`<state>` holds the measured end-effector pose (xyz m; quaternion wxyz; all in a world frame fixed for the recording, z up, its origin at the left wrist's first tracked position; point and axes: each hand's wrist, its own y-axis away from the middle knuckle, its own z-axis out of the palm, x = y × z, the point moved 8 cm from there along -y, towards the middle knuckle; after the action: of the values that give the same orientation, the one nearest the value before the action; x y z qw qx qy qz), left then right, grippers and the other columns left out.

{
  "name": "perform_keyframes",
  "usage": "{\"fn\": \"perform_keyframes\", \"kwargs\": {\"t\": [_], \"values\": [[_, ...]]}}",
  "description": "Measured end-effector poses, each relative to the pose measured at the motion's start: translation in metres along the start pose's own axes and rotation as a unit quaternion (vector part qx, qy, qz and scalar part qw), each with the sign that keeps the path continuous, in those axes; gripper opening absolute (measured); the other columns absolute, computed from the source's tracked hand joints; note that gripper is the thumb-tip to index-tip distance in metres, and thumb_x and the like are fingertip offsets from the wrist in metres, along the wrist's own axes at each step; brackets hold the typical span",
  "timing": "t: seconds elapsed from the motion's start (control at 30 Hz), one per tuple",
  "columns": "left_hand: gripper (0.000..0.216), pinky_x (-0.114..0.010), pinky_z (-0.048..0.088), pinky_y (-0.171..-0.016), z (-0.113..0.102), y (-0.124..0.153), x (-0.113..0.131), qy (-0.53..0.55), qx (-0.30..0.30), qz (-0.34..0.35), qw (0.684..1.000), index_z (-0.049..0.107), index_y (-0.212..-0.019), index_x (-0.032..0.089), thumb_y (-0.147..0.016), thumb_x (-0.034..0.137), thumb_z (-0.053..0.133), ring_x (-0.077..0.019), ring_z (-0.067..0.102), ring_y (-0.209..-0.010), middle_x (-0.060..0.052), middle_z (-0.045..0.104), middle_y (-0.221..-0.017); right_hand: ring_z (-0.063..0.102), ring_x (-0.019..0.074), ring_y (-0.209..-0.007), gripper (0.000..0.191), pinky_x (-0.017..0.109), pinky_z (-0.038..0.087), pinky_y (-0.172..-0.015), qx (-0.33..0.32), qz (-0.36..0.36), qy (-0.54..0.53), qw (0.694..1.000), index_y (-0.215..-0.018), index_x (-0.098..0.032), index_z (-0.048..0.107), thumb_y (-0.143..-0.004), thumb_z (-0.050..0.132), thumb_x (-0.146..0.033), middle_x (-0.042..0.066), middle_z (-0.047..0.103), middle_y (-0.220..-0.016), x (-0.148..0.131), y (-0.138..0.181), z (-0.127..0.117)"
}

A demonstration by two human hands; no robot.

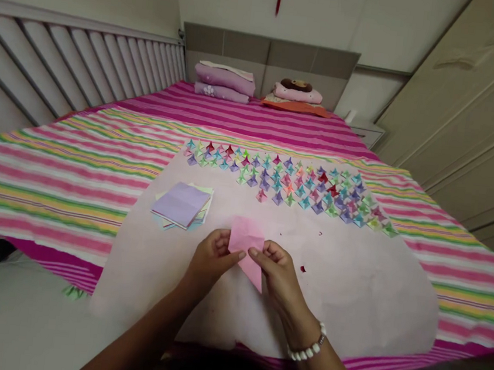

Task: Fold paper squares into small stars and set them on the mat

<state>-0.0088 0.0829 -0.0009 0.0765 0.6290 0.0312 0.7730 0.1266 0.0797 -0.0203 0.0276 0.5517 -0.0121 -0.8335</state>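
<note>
Both hands pinch a pink sheet of paper point(248, 238) just above a pale pink board point(350, 290) lying on the bed. My left hand point(210, 259) grips the sheet's left edge with thumb and fingers closed. My right hand point(277, 270), with a white bead bracelet at the wrist, pinches the right edge. The paper looks partly folded, one corner pointing down between the hands. A stack of coloured paper squares point(182, 204), lilac on top, lies to the left of my left hand.
Several small folded paper stars point(291, 184) in many colours lie in rows across the far side of the board. The bed has a pink striped sheet point(77, 155). Folded pillows point(225, 81) sit at the headboard, a railing runs along the left, wardrobe doors on the right.
</note>
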Motion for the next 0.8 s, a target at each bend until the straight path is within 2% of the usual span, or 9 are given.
{"fn": "perform_keyframes", "kwargs": {"t": [0.1,0.2,0.27,0.3,0.37,0.47,0.57,0.7,0.8], "values": [[0.039,-0.021,0.046,-0.057,-0.010,-0.002,0.001,0.000,0.045,0.040,0.998,0.049,-0.073,0.019,-0.055,0.022,0.083,-0.0116,0.059,-0.062,0.004,0.063,-0.067,0.051,0.0113,-0.055,0.022,0.024,0.042,-0.058,0.004,0.016,0.004,1.000,-0.062,-0.020,0.062,-0.067,0.079,-0.033,-0.005,0.056,-0.056,0.006,0.000,-0.001],[0.032,-0.020,0.046,-0.056,-0.011,0.000,0.003,-0.028,0.035,0.073,0.996,0.049,-0.069,0.019,-0.062,0.025,0.079,-0.0111,0.058,-0.065,0.002,0.062,-0.072,0.054,0.0133,-0.059,0.020,0.026,0.044,-0.060,-0.009,0.010,0.010,1.000,-0.071,-0.020,0.067,-0.066,0.079,-0.035,-0.002,0.062,-0.063,0.006,-0.001,0.001],[0.022,-0.020,0.045,-0.055,-0.011,0.003,0.005,-0.061,0.029,0.087,0.994,0.061,-0.080,0.019,-0.066,0.025,0.077,-0.0105,0.054,-0.062,0.003,0.058,-0.068,0.059,0.0164,-0.065,0.022,0.029,0.047,-0.066,-0.017,-0.001,0.008,1.000,-0.082,-0.021,0.070,-0.066,0.079,-0.034,0.000,0.068,-0.071,0.003,-0.002,0.003],[0.024,-0.021,0.045,-0.055,-0.010,0.004,0.005,-0.076,0.027,0.091,0.993,0.065,-0.089,0.020,-0.067,0.025,0.076,-0.0103,0.053,-0.061,0.004,0.055,-0.066,0.061,0.0179,-0.069,0.025,0.031,0.048,-0.069,-0.019,-0.008,0.005,1.000,-0.087,-0.022,0.071,-0.066,0.079,-0.034,0.001,0.070,-0.075,0.001,-0.002,0.004],[0.035,-0.021,0.044,-0.055,-0.009,0.004,0.006,-0.091,0.023,0.092,0.991,0.068,-0.103,0.021,-0.069,0.025,0.075,-0.0105,0.051,-0.060,0.004,0.053,-0.064,0.064,0.0203,-0.076,0.027,0.034,0.049,-0.075,-0.020,-0.019,0.002,1.000,-0.091,-0.023,0.072,-0.066,0.079,-0.032,0.002,0.072,-0.079,-0.002,-0.002,0.005],[0.040,-0.022,0.045,-0.055,-0.008,0.003,0.003,-0.056,0.012,0.072,0.996,0.069,-0.106,0.022,-0.067,0.024,0.075,-0.0109,0.051,-0.059,0.004,0.055,-0.064,0.065,0.0223,-0.080,0.025,0.037,0.049,-0.079,-0.018,-0.030,0.014,0.999,-0.090,-0.024,0.073,-0.067,0.079,-0.032,0.002,0.073,-0.081,-0.004,-0.001,0.004],[0.032,-0.023,0.046,-0.056,-0.006,0.002,0.005,-0.032,0.010,0.070,0.997,0.073,-0.097,0.021,-0.064,0.023,0.077,-0.0116,0.053,-0.061,0.001,0.060,-0.070,0.064,0.0221,-0.078,0.022,0.037,0.050,-0.077,-0.017,-0.035,0.038,0.999,-0.087,-0.023,0.073,-0.067,0.078,-0.032,0.001,0.073,-0.081,-0.004,0.000,0.002],[0.020,-0.023,0.049,-0.057,-0.007,0.002,0.010,-0.039,0.017,0.095,0.995,0.076,-0.080,0.021,-0.060,0.023,0.079,-0.0128,0.056,-0.067,-0.003,0.064,-0.084,0.060,0.0179,-0.068,0.017,0.031,0.049,-0.067,-0.022,-0.040,0.059,0.997,-0.080,-0.021,0.072,-0.068,0.078,-0.032,0.001,0.069,-0.074,-0.003,0.000,0.001],[0.015,-0.023,0.048,-0.056,-0.006,0.001,0.005,-0.030,0.005,0.065,0.997,0.075,-0.074,0.020,-0.061,0.025,0.079,-0.0141,0.057,-0.066,-0.002,0.065,-0.074,0.056,0.0145,-0.062,0.019,0.027,0.047,-0.059,-0.008,-0.037,0.056,0.998,-0.076,-0.020,0.068,-0.066,0.080,-0.030,-0.001,0.064,-0.067,-0.003,-0.001,-0.002]]}}
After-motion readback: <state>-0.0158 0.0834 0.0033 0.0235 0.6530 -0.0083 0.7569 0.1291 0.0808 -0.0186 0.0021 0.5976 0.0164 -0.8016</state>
